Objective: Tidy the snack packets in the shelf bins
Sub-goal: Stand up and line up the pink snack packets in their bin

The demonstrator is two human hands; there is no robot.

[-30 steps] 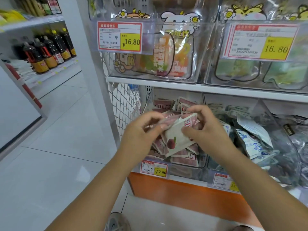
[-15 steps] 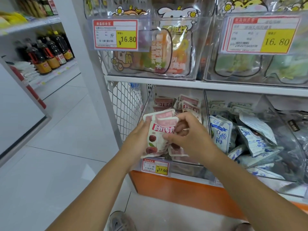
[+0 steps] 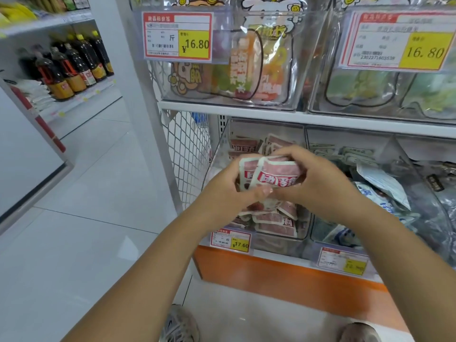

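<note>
Both hands hold a small stack of pink snack packets (image 3: 272,175) with red labels, just above the lower left clear bin (image 3: 283,239). My left hand (image 3: 227,193) grips the stack from the left and below. From the right and above, my right hand (image 3: 318,181) closes over the same packets. More pink packets (image 3: 271,222) lie loose in that bin, partly hidden by my hands. The neighbouring bin to the right holds blue-and-white packets (image 3: 377,191).
Upper shelf bins (image 3: 222,70) hold colourful bags behind 16.80 price tags (image 3: 177,37). A 17.60 tag (image 3: 230,240) hangs on the lower bin's front. Wire mesh (image 3: 187,154) closes the shelf's left side. Dark bottles (image 3: 71,67) stand on a far-left shelf. My shoes (image 3: 181,324) rest on white floor tiles.
The packets were turned from upright to lying flatter between both hands, and the stack rose slightly. My right hand moved over the top of the stack.
</note>
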